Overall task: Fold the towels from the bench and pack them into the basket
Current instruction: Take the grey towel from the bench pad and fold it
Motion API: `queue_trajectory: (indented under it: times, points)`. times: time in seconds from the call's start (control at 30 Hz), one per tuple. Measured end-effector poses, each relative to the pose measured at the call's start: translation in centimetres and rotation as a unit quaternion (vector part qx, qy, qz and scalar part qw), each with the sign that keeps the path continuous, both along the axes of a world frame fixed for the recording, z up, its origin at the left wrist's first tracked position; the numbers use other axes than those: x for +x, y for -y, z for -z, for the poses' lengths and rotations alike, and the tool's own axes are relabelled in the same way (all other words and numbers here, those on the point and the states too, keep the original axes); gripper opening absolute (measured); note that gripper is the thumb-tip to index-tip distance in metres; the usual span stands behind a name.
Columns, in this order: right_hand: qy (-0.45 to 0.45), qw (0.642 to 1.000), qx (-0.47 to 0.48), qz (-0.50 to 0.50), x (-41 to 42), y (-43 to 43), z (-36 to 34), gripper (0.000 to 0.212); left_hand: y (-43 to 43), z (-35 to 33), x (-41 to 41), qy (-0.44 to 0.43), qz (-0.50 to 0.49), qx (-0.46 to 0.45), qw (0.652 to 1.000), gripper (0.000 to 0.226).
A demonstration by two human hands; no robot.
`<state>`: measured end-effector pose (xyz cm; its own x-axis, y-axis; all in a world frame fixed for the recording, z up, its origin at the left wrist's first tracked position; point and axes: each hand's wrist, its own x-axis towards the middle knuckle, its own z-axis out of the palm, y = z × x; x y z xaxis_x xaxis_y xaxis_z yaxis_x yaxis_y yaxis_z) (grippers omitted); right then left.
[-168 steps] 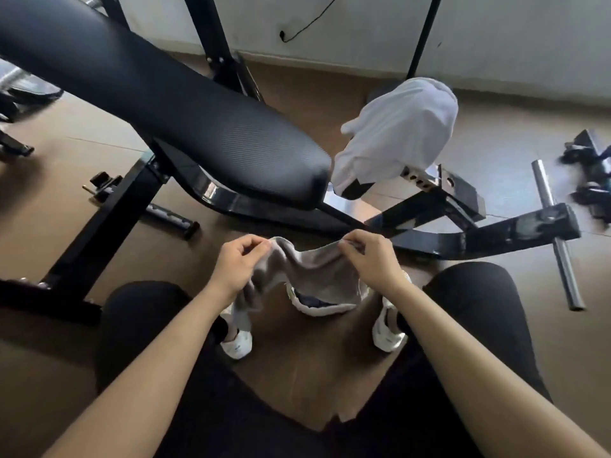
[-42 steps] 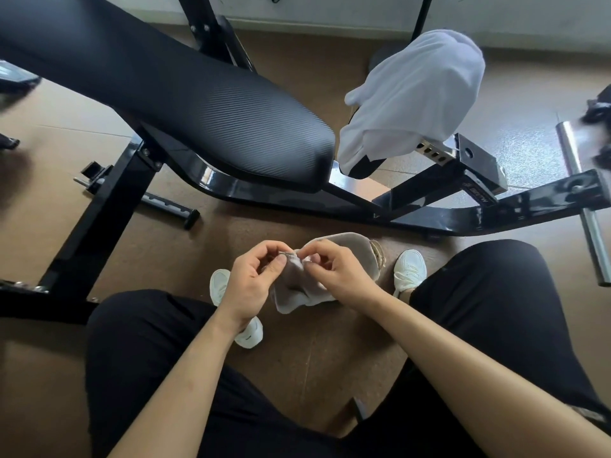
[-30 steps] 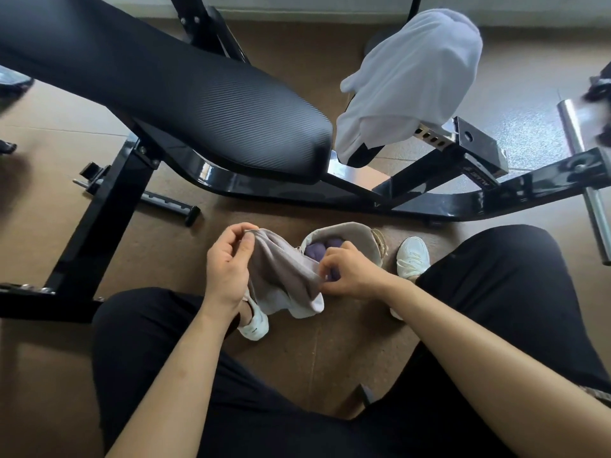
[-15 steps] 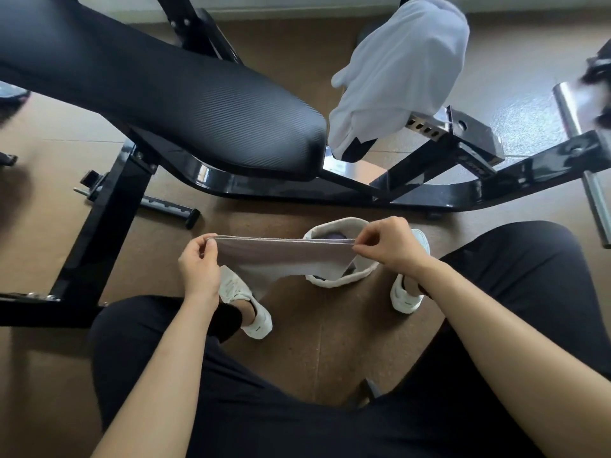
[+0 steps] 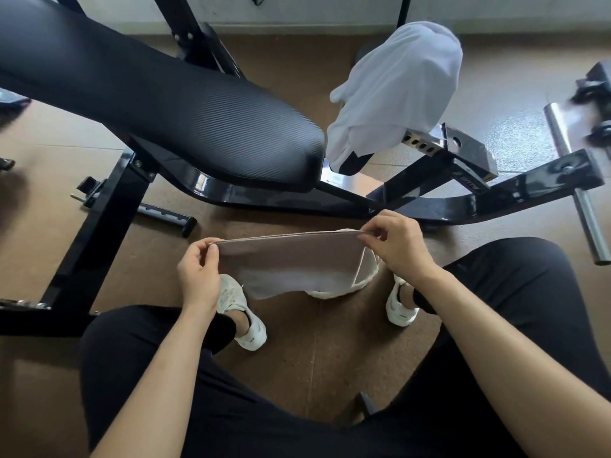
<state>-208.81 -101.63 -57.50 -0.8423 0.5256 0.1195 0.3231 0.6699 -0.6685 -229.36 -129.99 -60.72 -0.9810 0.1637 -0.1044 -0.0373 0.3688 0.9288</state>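
Between left grip and right grip, grey towel hung taut, doubled, top corners pinched. Basket sat just below right grip, half hidden. Folding looked underway; next, likely halve further, lower in.

There is one camera, worn on the person's head, and it looks forward and down over both arms, so the left hand and the right hand, pinching the grey towel between them, sit close below it in the middle. The view is wide: the black bench pad fills the top left, the white towel hangs top right, and a strip of wall runs along the top edge. The person's black trouser legs fill the bottom, with brown floor and white shoes between them.
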Motion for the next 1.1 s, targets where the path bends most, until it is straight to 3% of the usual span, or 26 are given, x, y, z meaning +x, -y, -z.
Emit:
queue_trajectory:
  times: [0.13, 0.33, 0.57, 0.73, 0.93, 1.1]
  points:
    - [0.147, 0.988, -0.056, 0.003, -0.1, -0.2, 0.7, 0.002, -0.1, 0.8, 0.2, 0.033, 0.037, -0.046, 0.998, 0.027]
    - [0.054, 0.97, -0.209, 0.114, -0.2, -0.8, 1.2, 0.005, -1.0, 0.9, 0.5, 0.058, 0.018, -0.037, 0.998, 0.02]
    - [-0.009, 0.928, -0.295, 0.227, -0.1, 0.2, 1.8, 0.011, -1.6, 0.2, 1.9, 0.125, -0.005, 0.014, 0.992, 0.015]
    - [-0.023, 0.927, -0.314, 0.204, -0.6, 2.6, 1.2, 0.01, -2.7, -1.2, 4.6, 0.164, 0.031, 0.06, 0.984, 0.007]
    - [-0.018, 0.948, -0.304, 0.094, -1.4, 5.1, 0.9, 0.011, -5.6, -3.3, 7.6, 0.118, 0.137, 0.054, 0.982, 0.013]
    - [-0.015, 0.961, -0.27, 0.06, -1.4, 7.0, 1.2, 0.014, -5.8, -3.1, 8.5, 0.085, 0.178, 0.046, 0.979, 0.013]
